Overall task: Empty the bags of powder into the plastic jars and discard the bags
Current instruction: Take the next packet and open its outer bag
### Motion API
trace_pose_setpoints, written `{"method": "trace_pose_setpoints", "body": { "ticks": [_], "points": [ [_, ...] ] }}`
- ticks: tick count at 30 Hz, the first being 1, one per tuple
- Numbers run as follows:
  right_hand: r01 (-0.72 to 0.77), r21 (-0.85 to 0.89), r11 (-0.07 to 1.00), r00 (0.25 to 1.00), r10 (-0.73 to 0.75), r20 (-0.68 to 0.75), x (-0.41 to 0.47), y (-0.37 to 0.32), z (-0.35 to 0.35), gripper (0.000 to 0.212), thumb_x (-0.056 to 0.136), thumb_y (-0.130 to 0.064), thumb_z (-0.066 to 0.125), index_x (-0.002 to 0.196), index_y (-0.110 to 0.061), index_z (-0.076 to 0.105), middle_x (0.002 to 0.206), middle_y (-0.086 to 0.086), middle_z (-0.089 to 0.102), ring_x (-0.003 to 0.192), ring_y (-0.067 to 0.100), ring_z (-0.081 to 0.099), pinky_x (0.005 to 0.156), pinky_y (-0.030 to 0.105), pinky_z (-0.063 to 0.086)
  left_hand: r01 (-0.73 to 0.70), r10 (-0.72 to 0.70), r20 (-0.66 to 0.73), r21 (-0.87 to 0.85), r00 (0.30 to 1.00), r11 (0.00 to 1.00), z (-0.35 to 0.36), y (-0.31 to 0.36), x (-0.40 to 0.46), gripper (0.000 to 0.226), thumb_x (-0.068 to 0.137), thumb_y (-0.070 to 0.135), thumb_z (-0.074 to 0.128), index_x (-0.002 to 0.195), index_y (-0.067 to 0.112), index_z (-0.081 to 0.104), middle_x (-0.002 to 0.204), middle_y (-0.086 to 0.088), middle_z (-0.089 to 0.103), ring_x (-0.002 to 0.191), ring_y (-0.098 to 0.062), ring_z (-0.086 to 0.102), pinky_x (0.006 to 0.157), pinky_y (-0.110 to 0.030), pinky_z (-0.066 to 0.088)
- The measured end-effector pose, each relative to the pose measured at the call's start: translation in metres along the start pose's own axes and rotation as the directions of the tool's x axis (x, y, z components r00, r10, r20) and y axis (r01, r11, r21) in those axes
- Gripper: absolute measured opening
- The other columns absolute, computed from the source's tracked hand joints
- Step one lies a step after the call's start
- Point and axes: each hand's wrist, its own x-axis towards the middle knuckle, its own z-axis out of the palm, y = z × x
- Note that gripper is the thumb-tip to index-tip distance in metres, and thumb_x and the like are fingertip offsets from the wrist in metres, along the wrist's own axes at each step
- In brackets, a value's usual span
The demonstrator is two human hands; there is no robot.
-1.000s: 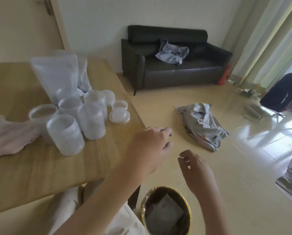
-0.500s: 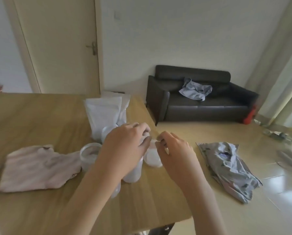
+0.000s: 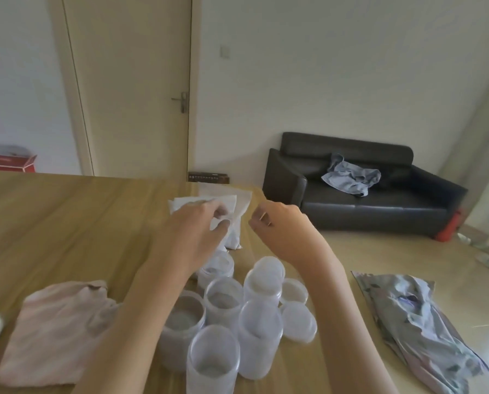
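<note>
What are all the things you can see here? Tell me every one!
Jars: several, clear plastic, clustered on the table near its right edge.
Lids: at least two, clear, right of the jars.
Bags: at least two, white, standing behind the jars.
Cloth: one, pink, on the table at left.
Table: one, light wood.
Sofa: one, black, by the wall.
Clothes: blue-grey piece on the sofa; patterned grey piece on the floor.
Door: one, cream, closed.
Left hand: gripping a bag.
Right hand: fingers curled, beside the bags.
</note>
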Motion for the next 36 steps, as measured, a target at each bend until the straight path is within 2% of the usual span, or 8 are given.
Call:
{"method": "trace_pose_setpoints", "body": {
  "ticks": [6,9,14,18,22,26,30,36],
  "points": [
    [0.06,0.123,0.991,0.998,-0.062,0.008,0.042,-0.01,0.008,0.024,0.1,-0.024,0.047,0.115,-0.016,0.064,0.104,0.002,0.067,0.088,0.019,0.063,0.059,0.017,0.042,0.235,-0.223,0.127,-0.09,0.967,0.968,0.005,-0.032,0.035,0.017,0.097,0.039,0.054,0.098,0.027,0.066,0.095,0.017,0.064,0.091,-0.009,0.062,0.072,-0.028,0.046],
    [0.059,0.161,0.985,0.998,-0.059,-0.006,0.052,-0.009,0.02,0.025,0.1,-0.026,0.048,0.113,-0.014,0.065,0.102,0.003,0.069,0.086,0.02,0.064,0.059,0.014,0.041,0.283,-0.251,0.166,-0.209,0.954,0.936,0.007,-0.041,0.043,0.03,0.099,0.041,0.054,0.086,0.019,0.071,0.088,0.007,0.073,0.083,-0.015,0.068,0.08,-0.035,0.052],
    [0.066,0.196,0.978,0.998,-0.06,-0.036,0.061,-0.012,0.039,0.022,0.097,-0.028,0.057,0.099,-0.011,0.072,0.091,0.005,0.071,0.081,0.021,0.065,0.066,0.025,0.049,0.372,-0.278,0.27,-0.416,0.922,0.83,0.012,-0.037,0.047,0.041,0.101,0.04,0.051,0.079,0.012,0.072,0.069,0.004,0.075,0.052,0.001,0.062,0.06,-0.024,0.038],
    [0.091,0.171,0.981,0.996,-0.091,-0.009,0.064,-0.012,0.044,0.019,0.095,-0.023,0.06,0.099,-0.011,0.074,0.089,0.006,0.071,0.083,0.021,0.067,0.077,0.03,0.055,0.452,-0.317,0.347,-0.442,0.883,0.775,0.018,-0.039,0.05,0.04,0.101,0.04,0.051,0.078,0.014,0.072,0.062,0.008,0.072,0.052,-0.001,0.06,0.056,-0.024,0.036],
    [0.104,0.131,0.986,0.992,-0.113,0.064,0.064,-0.011,0.048,0.017,0.094,-0.021,0.061,0.1,-0.012,0.074,0.09,0.004,0.072,0.081,0.02,0.067,0.077,0.028,0.057,0.474,-0.316,0.381,-0.456,0.869,0.753,0.023,-0.045,0.051,0.036,0.1,0.035,0.055,0.078,0.014,0.074,0.065,0.01,0.074,0.053,0.001,0.061,0.051,-0.016,0.037],
    [0.102,0.089,0.991,0.991,-0.109,0.077,0.065,-0.01,0.047,0.016,0.093,-0.02,0.06,0.098,-0.012,0.073,0.091,0.003,0.071,0.081,0.021,0.067,0.074,0.027,0.056,0.425,-0.263,0.382,-0.445,0.886,0.788,0.029,-0.048,0.052,0.029,0.098,0.034,0.058,0.08,0.019,0.075,0.071,0.015,0.074,0.061,0.004,0.062,0.049,-0.012,0.039],
    [0.11,0.084,0.99,0.991,-0.116,0.069,0.065,-0.008,0.043,0.016,0.093,-0.021,0.061,0.103,-0.012,0.071,0.096,0.001,0.07,0.085,0.018,0.066,0.082,0.028,0.057,0.371,-0.217,0.359,-0.443,0.908,0.816,0.031,-0.05,0.052,0.022,0.098,0.031,0.06,0.081,0.024,0.072,0.071,0.017,0.073,0.059,0.009,0.062,0.049,-0.008,0.039],
    [0.11,0.072,0.991,0.986,-0.118,0.116,0.062,-0.009,0.039,0.019,0.088,-0.026,0.07,0.099,-0.013,0.076,0.093,0.001,0.073,0.084,0.017,0.068,0.083,0.032,0.058,0.346,-0.195,0.35,-0.446,0.916,0.825,0.031,-0.052,0.056,0.028,0.096,0.034,0.062,0.072,0.023,0.071,0.063,0.019,0.069,0.052,0.012,0.057,0.055,-0.015,0.038]
  ]
}}
